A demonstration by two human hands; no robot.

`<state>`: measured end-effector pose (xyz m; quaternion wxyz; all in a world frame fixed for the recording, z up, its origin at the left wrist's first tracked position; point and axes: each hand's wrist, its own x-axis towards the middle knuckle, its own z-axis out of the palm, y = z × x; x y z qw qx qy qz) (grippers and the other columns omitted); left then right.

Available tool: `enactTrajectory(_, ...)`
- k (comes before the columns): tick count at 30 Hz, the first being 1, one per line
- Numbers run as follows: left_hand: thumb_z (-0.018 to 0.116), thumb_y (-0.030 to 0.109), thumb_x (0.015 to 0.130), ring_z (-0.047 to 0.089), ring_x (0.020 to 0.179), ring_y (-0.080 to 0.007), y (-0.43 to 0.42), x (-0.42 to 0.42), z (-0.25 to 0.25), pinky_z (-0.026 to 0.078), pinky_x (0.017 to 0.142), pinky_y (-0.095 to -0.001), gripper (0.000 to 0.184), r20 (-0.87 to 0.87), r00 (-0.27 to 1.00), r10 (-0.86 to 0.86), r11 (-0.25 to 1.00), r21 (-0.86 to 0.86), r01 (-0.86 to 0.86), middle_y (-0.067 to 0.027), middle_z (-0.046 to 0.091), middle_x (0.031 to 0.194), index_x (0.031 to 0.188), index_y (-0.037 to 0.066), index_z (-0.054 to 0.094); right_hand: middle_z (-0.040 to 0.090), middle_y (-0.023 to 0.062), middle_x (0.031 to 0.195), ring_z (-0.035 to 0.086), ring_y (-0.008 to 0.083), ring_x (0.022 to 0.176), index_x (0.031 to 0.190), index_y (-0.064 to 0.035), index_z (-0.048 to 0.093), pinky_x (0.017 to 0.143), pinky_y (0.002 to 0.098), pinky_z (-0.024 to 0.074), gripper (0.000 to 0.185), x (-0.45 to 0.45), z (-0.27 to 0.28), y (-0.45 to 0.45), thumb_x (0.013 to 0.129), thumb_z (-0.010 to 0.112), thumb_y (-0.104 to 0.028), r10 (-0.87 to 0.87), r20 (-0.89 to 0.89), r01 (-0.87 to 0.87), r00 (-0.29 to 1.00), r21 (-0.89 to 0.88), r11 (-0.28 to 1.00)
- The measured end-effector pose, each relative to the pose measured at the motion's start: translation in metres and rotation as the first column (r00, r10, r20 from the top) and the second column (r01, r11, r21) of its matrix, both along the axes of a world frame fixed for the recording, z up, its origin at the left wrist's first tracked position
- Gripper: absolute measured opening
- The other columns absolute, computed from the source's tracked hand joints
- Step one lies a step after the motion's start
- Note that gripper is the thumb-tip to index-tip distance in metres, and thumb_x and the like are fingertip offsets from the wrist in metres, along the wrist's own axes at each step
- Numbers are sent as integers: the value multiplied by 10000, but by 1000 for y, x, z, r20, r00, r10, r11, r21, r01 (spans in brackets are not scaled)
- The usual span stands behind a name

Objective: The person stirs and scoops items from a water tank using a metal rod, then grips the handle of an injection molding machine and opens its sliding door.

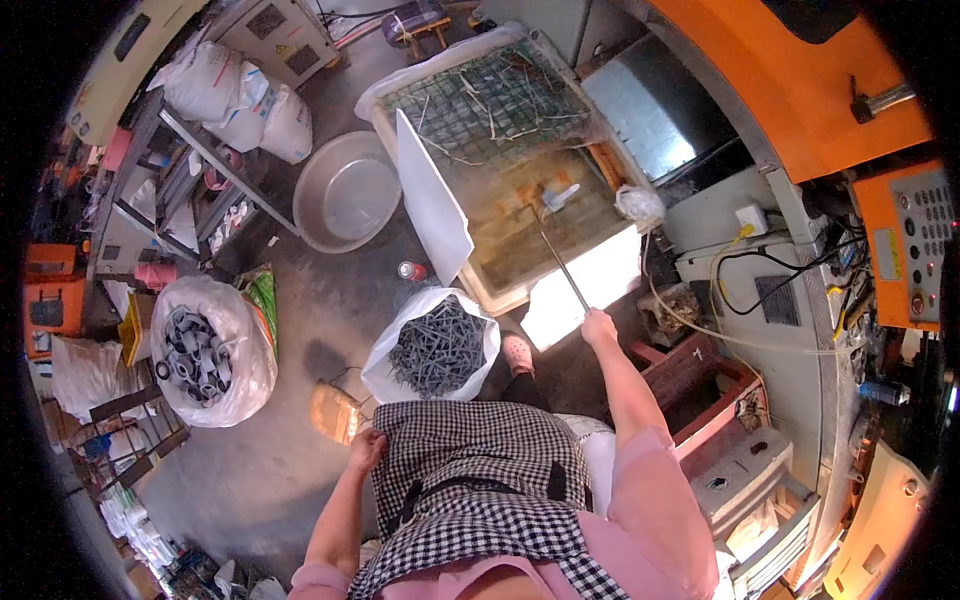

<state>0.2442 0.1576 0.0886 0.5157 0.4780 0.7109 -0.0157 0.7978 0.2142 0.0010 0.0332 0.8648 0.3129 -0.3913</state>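
Observation:
My right hand (598, 327) is closed round the near end of a long thin rod (566, 268). Its far end reaches into a large tub (487, 300) of murky brownish water, near a small pale object (562, 196). A green net (500, 95) with twig-like strips on it covers the far half of the tub. My left hand (368, 450) is by the left edge of my checkered apron (470, 450), its fingers curled and nothing visible in them. In front of me stands a white bag (376, 372) full of thin dark grey plastic pieces (437, 345).
White boards (432, 200) lean at the tub's side. Left of it are a wide metal basin (346, 190), a red can (411, 271) and a sack (255, 385) of grey rings. Machines with a control panel (915, 240), cables and a red metal frame (700, 390) stand on the right.

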Motion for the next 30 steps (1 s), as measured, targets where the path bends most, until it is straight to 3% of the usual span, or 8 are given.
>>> enactTrajectory(2,520,84,778,542,591,-115,4,-1,-2,447,549,-237,120,-11,995,-96,994,54,96,-63,584,690,849,-7,553,532,161,1029,502,325,965,1010,-104,503,791,438,414,269,-3,-2,0,841,353,-250,-6,-11,6,1000,-14,1000)
enactTrajectory(5,526,92,775,553,607,-124,2,1,-3,451,563,-238,129,61,998,-15,1000,5,14,-73,589,707,848,-13,547,531,170,1031,495,337,967,1057,-116,492,793,432,413,294,-2,18,-20,842,351,-260,-31,-42,32,999,23,999)
enactTrajectory(8,526,92,775,562,623,-138,-5,-6,-5,456,574,-243,135,222,950,221,974,-88,-207,-77,590,706,850,-20,539,520,190,1038,484,356,965,1131,-121,468,803,428,404,341,8,19,-64,843,376,-279,-43,-63,51,997,125,991)
enactTrajectory(14,526,107,785,556,606,-133,-7,-2,-9,451,549,-245,147,94,993,64,997,-50,-60,-79,584,698,855,-22,530,518,222,1022,485,367,955,1098,-28,486,825,420,392,364,21,53,-97,846,394,-274,-178,-27,180,984,203,962)
enactTrajectory(17,520,102,791,553,593,-134,5,14,1,450,542,-244,140,93,995,23,996,-84,-15,-83,579,698,858,-20,528,518,224,1025,488,371,953,1109,-14,476,824,416,395,379,33,41,-90,849,388,-275,-115,20,107,993,223,969)
enactTrajectory(25,520,96,793,552,578,-123,10,22,0,453,525,-233,142,158,983,94,996,-17,-93,-80,574,655,860,-30,525,544,205,990,528,362,891,1169,-97,439,751,441,432,370,30,36,-48,859,362,-283,-120,82,99,989,227,969)
enactTrajectory(28,517,87,794,551,577,-127,11,28,15,452,529,-234,127,50,996,75,993,-100,-69,-76,570,662,849,-27,525,541,227,964,513,371,899,1176,-86,415,763,437,412,371,31,50,-36,852,373,-262,-97,84,81,992,179,980)
enactTrajectory(30,520,86,792,549,577,-126,-2,9,-7,451,533,-235,124,107,990,88,993,-92,-79,-75,570,664,848,-24,527,550,216,954,523,363,887,1202,-126,389,752,445,419,377,33,57,-30,860,353,-279,-10,101,1,995,88,996)
